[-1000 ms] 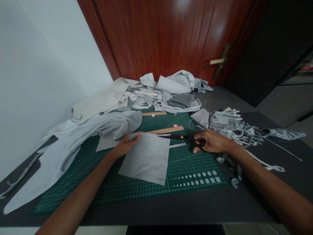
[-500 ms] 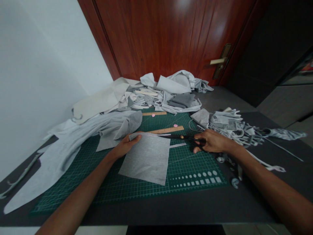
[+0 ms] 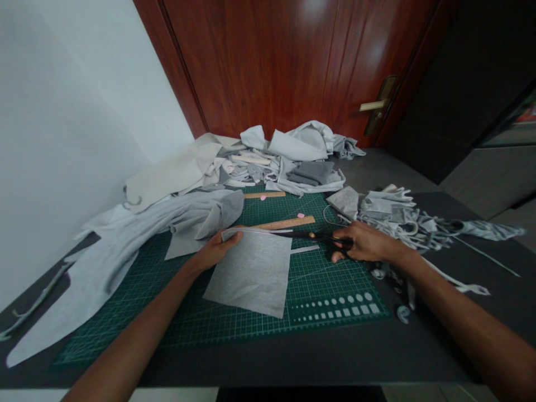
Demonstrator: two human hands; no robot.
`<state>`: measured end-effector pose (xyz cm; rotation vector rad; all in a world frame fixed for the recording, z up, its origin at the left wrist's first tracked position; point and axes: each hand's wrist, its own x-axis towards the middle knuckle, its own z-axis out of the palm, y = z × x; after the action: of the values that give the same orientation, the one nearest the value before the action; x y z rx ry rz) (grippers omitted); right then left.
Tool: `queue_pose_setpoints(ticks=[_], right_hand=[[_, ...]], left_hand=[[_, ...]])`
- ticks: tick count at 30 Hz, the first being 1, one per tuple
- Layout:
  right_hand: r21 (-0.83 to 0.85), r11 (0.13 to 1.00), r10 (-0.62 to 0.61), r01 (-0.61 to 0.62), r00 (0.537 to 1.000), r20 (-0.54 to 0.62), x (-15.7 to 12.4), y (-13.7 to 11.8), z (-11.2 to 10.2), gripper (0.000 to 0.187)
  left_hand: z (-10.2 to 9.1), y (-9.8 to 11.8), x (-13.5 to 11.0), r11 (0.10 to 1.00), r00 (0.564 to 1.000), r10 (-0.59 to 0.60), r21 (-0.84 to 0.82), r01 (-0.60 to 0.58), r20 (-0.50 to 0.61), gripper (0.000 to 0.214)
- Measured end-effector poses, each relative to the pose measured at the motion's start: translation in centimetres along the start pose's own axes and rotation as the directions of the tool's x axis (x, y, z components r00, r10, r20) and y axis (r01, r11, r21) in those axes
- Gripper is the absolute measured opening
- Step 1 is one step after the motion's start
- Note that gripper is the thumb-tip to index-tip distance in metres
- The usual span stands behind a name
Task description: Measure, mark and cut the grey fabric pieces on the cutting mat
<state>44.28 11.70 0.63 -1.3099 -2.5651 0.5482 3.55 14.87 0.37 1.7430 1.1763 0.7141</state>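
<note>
Now, cutting mat (image 3: 326, 279): green and gridded, flat on the dark tabletop (image 3: 335, 352); every place below is told from this mat.
Grey fabric square (image 3: 251, 273): on the middle of the mat, lying flat except for its far edge, which is lifted a little.
Left hand (image 3: 215, 249): at the square's far-left corner, over the mat's middle; its grip is closed on that corner, thumb on top and fingers underneath.
Right hand (image 3: 364, 241): over the mat's right edge, its grip closed through the handles of the scissors (image 3: 312, 235).
Scissors: black, blades pointing left along the far edge of the square; whether the blades are parted cannot be told.
Wooden ruler (image 3: 287, 223): on the mat just beyond the scissors, tilted, with a pink chalk piece (image 3: 300, 215) beside its far end.
Second ruler (image 3: 264, 194): at the mat's far edge.
White strip (image 3: 304, 249): narrow, on the mat between the square and the right hand.
Grey garment (image 3: 125, 245): spread over the mat's left side and onto the tabletop.
Cloth heap (image 3: 288, 156): beyond the mat's far edge, in front of the wooden door (image 3: 293, 61).
Cut strips (image 3: 402, 218): piled off the mat's far-right corner.
</note>
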Motion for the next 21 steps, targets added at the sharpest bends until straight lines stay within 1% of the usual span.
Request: queue_pose_setpoints(ticks=[4,9,11,17,21], right_hand=[[-0.01,1.0,0.002,-0.002,1.0,0.004,0.01,0.08,0.01,0.034],[0.003,1.0,0.01,-0.01,1.0,0.015,-0.01,0.16,0.07,0.038],[-0.003,1.0,0.008,-0.008,1.0,0.013,0.0,0.17,0.07,0.037],[0.005,1.0,-0.015,0.015,1.0,0.002,-0.05,0.14,0.02,0.037],[0.008,1.0,-0.015,0.015,1.0,-0.001,-0.06,0.25,0.07,0.036]], left_hand=[[-0.1,-0.08,0.05,1.0,1.0,0.005,-0.022,-0.005,0.009,0.058],[-0.11,0.09,-0.04,1.0,1.0,0.004,-0.007,-0.004,0.012,0.058],[-0.11,0.09,-0.02,1.0,1.0,0.007,-0.011,-0.007,0.004,0.058],[-0.12,-0.03,0.04,0.999,1.0,0.008,-0.034,-0.007,0.023,0.057],[-0.12,0.02,-0.02,1.0,1.0,0.006,-0.006,-0.006,0.007,0.059]])
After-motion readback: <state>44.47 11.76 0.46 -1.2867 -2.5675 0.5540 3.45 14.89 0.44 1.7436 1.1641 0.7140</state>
